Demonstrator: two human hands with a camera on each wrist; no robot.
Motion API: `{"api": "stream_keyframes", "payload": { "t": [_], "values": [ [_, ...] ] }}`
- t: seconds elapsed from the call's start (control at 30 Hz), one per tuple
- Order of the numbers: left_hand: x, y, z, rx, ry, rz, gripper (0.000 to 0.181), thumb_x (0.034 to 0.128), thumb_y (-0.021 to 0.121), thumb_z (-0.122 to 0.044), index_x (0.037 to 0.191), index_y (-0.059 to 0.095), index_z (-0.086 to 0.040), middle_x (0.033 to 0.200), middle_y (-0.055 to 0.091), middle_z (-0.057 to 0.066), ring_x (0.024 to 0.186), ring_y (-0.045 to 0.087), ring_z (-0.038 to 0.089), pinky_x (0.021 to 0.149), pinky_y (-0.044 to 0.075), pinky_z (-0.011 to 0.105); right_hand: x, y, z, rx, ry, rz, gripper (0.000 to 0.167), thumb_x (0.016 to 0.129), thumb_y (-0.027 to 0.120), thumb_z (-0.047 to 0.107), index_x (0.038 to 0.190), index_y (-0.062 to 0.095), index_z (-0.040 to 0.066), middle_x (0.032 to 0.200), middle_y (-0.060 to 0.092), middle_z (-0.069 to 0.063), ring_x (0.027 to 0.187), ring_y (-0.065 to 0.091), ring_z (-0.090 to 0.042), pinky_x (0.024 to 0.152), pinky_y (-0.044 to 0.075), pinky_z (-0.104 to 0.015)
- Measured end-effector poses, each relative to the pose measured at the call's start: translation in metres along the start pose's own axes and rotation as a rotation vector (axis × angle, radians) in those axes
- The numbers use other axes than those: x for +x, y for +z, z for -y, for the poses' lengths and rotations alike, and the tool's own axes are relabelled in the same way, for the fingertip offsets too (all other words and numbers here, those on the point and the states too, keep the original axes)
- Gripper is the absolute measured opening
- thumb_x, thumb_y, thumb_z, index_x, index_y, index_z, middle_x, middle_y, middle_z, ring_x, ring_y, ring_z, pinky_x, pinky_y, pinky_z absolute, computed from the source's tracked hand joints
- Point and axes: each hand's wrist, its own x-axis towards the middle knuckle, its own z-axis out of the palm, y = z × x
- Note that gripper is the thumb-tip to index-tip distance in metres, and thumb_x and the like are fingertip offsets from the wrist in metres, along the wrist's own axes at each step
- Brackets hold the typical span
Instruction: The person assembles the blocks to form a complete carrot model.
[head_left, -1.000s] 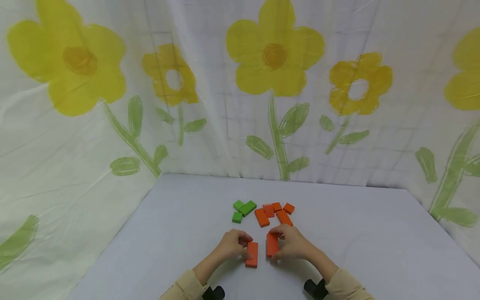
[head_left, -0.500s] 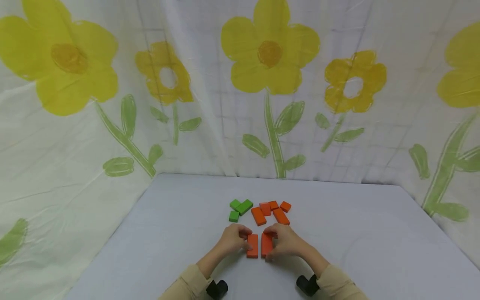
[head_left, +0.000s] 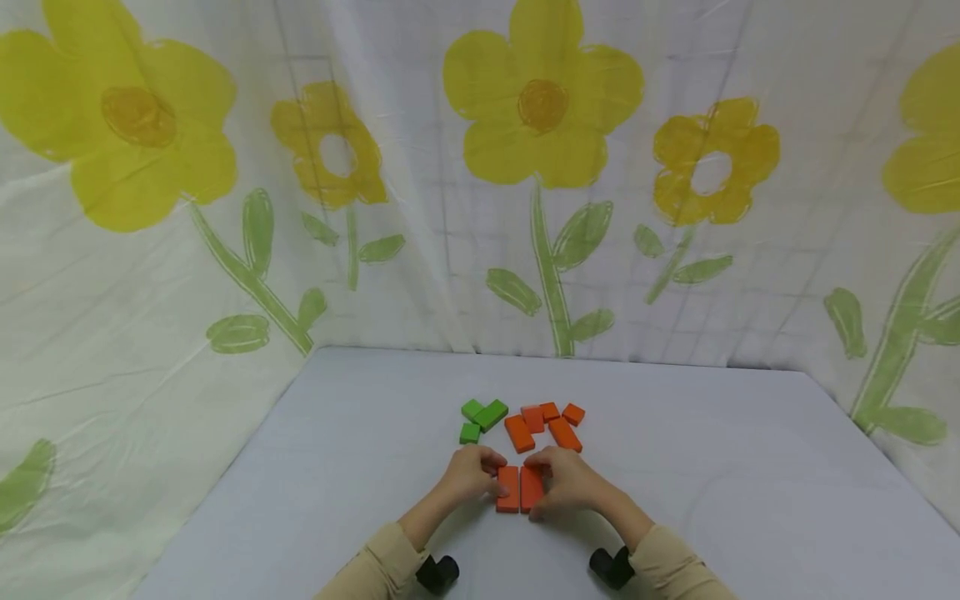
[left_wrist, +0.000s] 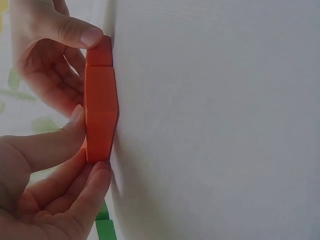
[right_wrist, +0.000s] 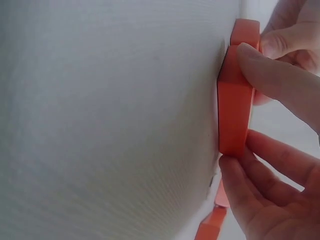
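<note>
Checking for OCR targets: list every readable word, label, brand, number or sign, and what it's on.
None readable.
Left red block, right red block: no lettering on visible faces.
Curtain: painted flowers, no words seen.
Green blocks, orange blocks, black wrist devices: too small to rule out fine print.

1. On the table, the left block and the right block lie side by side.
2. The left hand is at the left block's left, the right hand at the right block's right.
3. Farther back sit a three-block group, left, and a five-block group, right.
4. A curtain hangs behind the far edge.
</note>
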Motion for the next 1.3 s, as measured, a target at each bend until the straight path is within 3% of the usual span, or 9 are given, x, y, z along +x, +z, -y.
{"api": "stream_keyframes", "payload": {
  "t": [0.43,0.6,0.77,0.9,1.13,1.3],
  "values": [
    [0.001,0.001,0.0,0.01,-0.011,-0.01,0.032,0.0722,0.081,0.004,0.102,0.071,0.004,0.086,0.066,0.006,0.08,0.057,0.019,0.076,0.053,0.034,0.001,0.001,0.002,-0.009,-0.006,0.016,0.064,0.064,0.09,0.019,0.117,0.065,-0.004,0.107,0.064,-0.006,0.09,0.053,-0.019,0.079,0.049,-0.035],
    [0.002,0.002,0.0,0.015,-0.028,-0.015,0.032,0.0713,0.081,0.006,0.101,0.071,0.004,0.084,0.065,0.005,0.078,0.055,0.018,0.074,0.052,0.033,0.0,-0.007,0.0,0.032,0.006,0.025,0.067,0.069,0.088,0.02,0.125,0.06,-0.006,0.115,0.062,-0.013,0.097,0.057,-0.026,0.083,0.051,-0.042],
    [0.005,0.003,-0.003,0.027,-0.031,-0.011,0.031,0.0717,0.081,0.005,0.101,0.07,0.005,0.084,0.063,0.006,0.077,0.054,0.019,0.073,0.052,0.034,0.005,-0.03,-0.014,0.018,0.063,-0.133,0.039,0.083,0.07,0.0,0.12,0.061,-0.009,0.115,0.063,-0.021,0.103,0.06,-0.038,0.086,0.05,-0.05],
    [0.007,0.003,-0.006,0.05,-0.049,-0.017,0.032,0.071,0.081,0.004,0.101,0.07,0.005,0.084,0.062,0.006,0.077,0.053,0.02,0.072,0.052,0.035,0.012,-0.042,-0.028,-0.107,0.109,-0.207,0.044,0.076,0.056,-0.019,0.119,0.059,-0.013,0.112,0.062,-0.026,0.102,0.059,-0.04,0.087,0.049,-0.051],
    [0.006,0.005,-0.005,0.064,-0.07,-0.028,0.031,0.0692,0.083,0.004,0.097,0.071,0.004,0.082,0.06,0.006,0.076,0.05,0.02,0.071,0.05,0.035,0.017,-0.038,-0.039,-0.236,0.135,-0.055,0.056,0.074,0.063,-0.018,0.129,0.053,-0.013,0.13,0.054,-0.028,0.116,0.052,-0.04,0.096,0.044,-0.052],
    [0.006,0.004,-0.006,0.067,-0.067,-0.033,0.031,0.0691,0.083,0.004,0.098,0.071,0.004,0.082,0.06,0.006,0.075,0.051,0.02,0.071,0.05,0.035,0.016,-0.038,-0.033,-0.277,0.166,-0.034,0.056,0.072,0.068,-0.014,0.126,0.056,-0.011,0.132,0.051,-0.028,0.116,0.05,-0.041,0.095,0.045,-0.052]
  ]
}}
